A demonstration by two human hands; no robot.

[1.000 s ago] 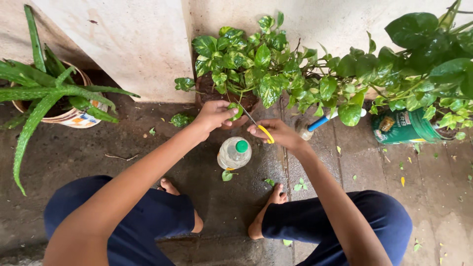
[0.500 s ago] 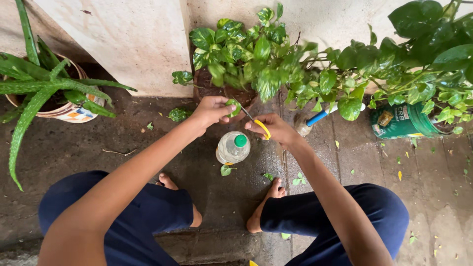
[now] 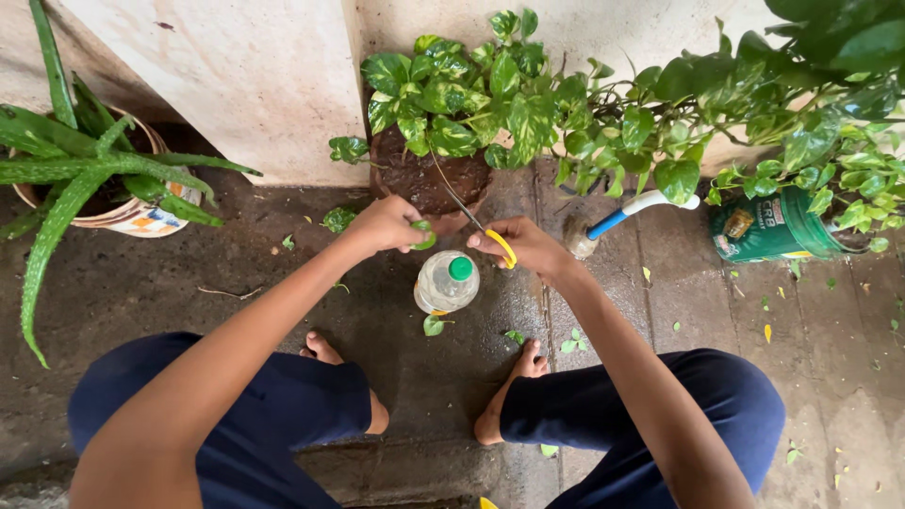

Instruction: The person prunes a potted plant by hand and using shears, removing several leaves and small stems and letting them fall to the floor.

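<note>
Two bare arms are stretched forward from the lower corners toward the centre of the frame. The left hand (image 3: 382, 224) is closed around a small green leaf (image 3: 423, 235), pinched between thumb and fingers just left of centre. The right hand (image 3: 528, 247) is wrapped around the yellow handles of a pair of scissors (image 3: 485, 231), whose thin blades are pointed up and to the left, toward a bare stem rising out of the brown pot (image 3: 429, 179) at upper centre. The two hands are held near each other, just above a clear plastic bottle (image 3: 446, 282) with a green cap, seen from above.

A wet, dark concrete floor (image 3: 283, 283) is seen below, backed by a pale, stained wall (image 3: 245, 75) across the top. Small cut leaves are scattered over the floor around two bare feet and blue-clad knees.

A spiky aloe plant (image 3: 75, 170) in a patterned pot is placed at the upper left. A green tin (image 3: 768, 228) overhung by leafy vines is set at the right, and a blue and white handled tool (image 3: 622, 215) is laid between it and the brown pot.
</note>
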